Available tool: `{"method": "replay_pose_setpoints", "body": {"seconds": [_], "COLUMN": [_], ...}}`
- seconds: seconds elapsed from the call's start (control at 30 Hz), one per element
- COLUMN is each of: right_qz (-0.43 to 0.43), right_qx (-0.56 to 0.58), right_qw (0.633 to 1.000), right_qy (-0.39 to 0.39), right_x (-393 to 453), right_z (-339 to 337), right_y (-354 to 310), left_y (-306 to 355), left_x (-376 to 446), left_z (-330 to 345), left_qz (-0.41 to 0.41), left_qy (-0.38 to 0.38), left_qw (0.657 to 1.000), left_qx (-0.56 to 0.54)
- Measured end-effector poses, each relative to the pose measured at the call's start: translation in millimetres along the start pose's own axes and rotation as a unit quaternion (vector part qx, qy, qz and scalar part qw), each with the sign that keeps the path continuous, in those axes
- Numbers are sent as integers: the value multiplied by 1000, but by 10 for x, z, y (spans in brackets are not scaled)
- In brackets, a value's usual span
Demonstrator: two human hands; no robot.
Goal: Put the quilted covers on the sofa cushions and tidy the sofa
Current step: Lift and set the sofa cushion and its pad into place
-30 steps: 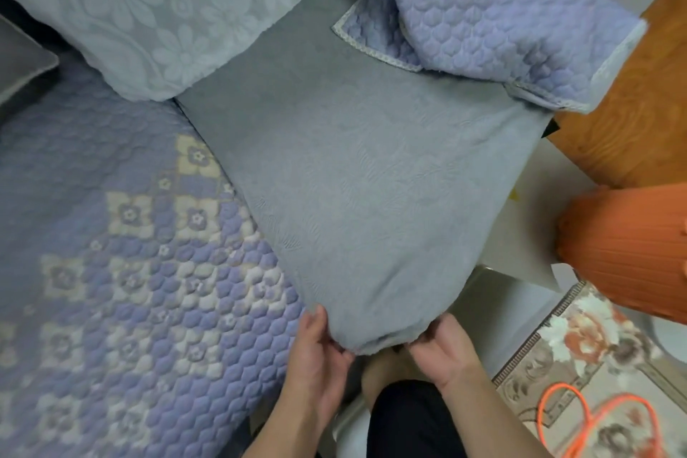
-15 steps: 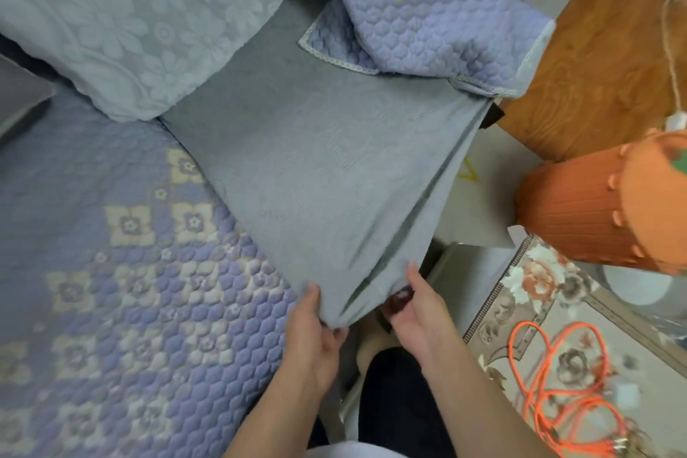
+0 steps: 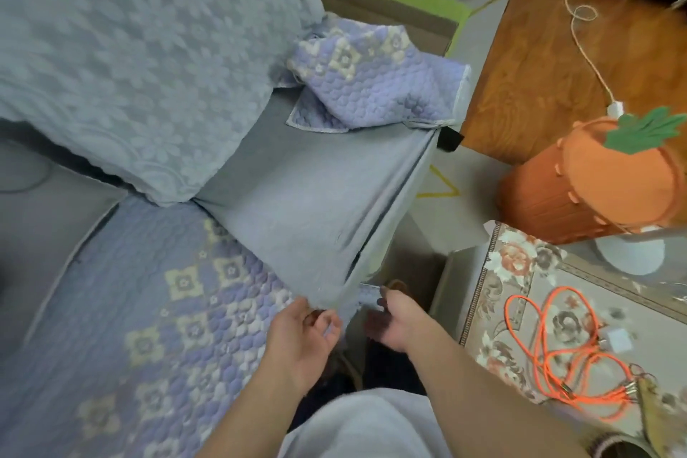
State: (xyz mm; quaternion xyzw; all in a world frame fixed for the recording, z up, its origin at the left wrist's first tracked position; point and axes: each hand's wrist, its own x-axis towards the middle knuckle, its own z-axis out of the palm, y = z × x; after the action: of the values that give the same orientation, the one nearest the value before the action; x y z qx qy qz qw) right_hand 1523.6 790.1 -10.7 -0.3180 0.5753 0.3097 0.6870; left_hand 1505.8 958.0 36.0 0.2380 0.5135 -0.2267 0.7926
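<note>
Fingers of the left hand (image 3: 303,336) pinched the grey cushion's (image 3: 297,212) near corner; its length ran away up-right, while the right hand (image 3: 394,320) cupped loosely beside it.

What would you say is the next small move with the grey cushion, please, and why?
Probably pull the open edge of the grey cover down over the cushion's near corner. The left hand pinches that corner, the right hand is at the gaping seam beside it, and the quilted cover lies bunched on the far end.

Right hand (image 3: 394,320) fingertips perhaps behind cushion (image 3: 297,219)
</note>
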Motion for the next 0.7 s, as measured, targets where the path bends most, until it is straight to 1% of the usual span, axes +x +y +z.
{"method": "replay_pose_setpoints", "body": {"seconds": [0.03, 0.13, 0.2, 0.27, 0.33, 0.43, 0.47, 0.5, 0.57, 0.7], "right_qz": [18, 28, 26, -10, -41, -101, -115, -129, -157, -165], "right_qx": [2, 31, 101, 176, 249, 334, 345, 362, 383, 377], "right_qw": [1000, 995, 979, 960, 947, 931, 930, 922, 910, 911], "right_qy": [-24, -88, -176, -219, -197, -103, -61, -34, -12, 28], "right_x": [47, 365, 396, 285, 353, 466, 445, 407, 355, 350], "right_z": [98, 319, 488, 609, 535, 227, 95, -59, -375, -873], "right_y": [79, 261, 316, 311, 289, 252, 253, 270, 347, 420], "left_y": [31, 121, 148, 148, 160, 153, 136, 95, -15, -266], "left_x": [-29, -114, -142, -155, -146, -65, -12, 29, 113, 427], "left_z": [-5, -22, -27, -39, -66, -144, -187, -196, -214, -342], "left_qz": [3, 17, 24, 29, 28, 22, 22, 21, 12, -30], "left_qy": [4, -10, -17, -24, -23, -7, 0, 3, 5, 34], "left_qw": [1000, 1000, 999, 998, 997, 997, 995, 993, 990, 978], "left_qx": [6, 18, 36, 49, 63, 80, 94, 113, 143, 205]}}
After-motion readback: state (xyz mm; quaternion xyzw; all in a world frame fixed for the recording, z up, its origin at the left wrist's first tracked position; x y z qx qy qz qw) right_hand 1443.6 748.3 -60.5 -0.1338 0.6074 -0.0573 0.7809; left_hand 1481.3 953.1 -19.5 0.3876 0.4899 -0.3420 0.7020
